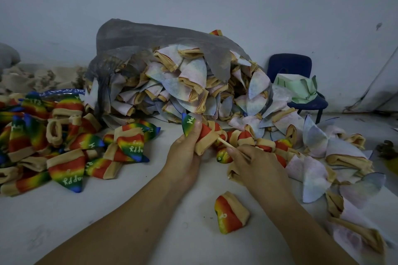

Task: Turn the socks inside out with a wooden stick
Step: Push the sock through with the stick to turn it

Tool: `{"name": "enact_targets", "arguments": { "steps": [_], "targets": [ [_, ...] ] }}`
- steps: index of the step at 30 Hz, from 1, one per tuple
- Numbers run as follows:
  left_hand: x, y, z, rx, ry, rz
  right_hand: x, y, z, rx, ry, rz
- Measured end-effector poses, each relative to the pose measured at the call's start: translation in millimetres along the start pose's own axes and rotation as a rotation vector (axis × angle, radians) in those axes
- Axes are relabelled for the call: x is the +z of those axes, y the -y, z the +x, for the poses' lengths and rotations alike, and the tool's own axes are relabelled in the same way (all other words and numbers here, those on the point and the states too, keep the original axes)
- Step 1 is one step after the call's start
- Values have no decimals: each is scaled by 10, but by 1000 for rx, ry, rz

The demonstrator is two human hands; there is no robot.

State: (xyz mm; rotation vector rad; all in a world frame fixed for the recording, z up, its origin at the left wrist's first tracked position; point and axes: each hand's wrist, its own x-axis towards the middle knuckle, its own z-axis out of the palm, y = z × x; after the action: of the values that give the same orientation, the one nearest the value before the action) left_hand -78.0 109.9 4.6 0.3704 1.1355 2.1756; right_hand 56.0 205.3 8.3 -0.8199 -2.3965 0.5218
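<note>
Fingers [195, 133] of the left hand [185, 153] curl round a rainbow sock [207, 130]; just right of that grip, the right hand [252, 163] pinches the wooden stick [225, 143], its tip entering the beige cuff [205, 145].

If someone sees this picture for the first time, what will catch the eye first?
In the middle, the left hand grips a rainbow sock while the right hand pinches a wooden stick poked into its cuff. A heap of rainbow socks lies on the left; behind, a grey plastic bag spills pale socks.
</note>
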Motion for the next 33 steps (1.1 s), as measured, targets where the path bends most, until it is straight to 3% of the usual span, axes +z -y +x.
{"name": "enact_targets", "arguments": {
  "steps": [5, 10, 20, 27, 33],
  "targets": [
    [-33, 26, 46, 143, -189, 531, 1, -36, 14, 1, 33, 2],
    [-2, 20, -2, 146, -144, 733, -16, -31, 3, -17, 50, -3],
    [-41, 41, 44, 76, -1, 290, -93, -36, 56, 67, 26, -12],
    [-4, 14, 8, 79, -30, 274, -102, -31, 53, 78, 28, -18],
    [-43, -69, 68, 23, -97, -220, -115, -70, 87, 81, 105, -27]
  ]
}}
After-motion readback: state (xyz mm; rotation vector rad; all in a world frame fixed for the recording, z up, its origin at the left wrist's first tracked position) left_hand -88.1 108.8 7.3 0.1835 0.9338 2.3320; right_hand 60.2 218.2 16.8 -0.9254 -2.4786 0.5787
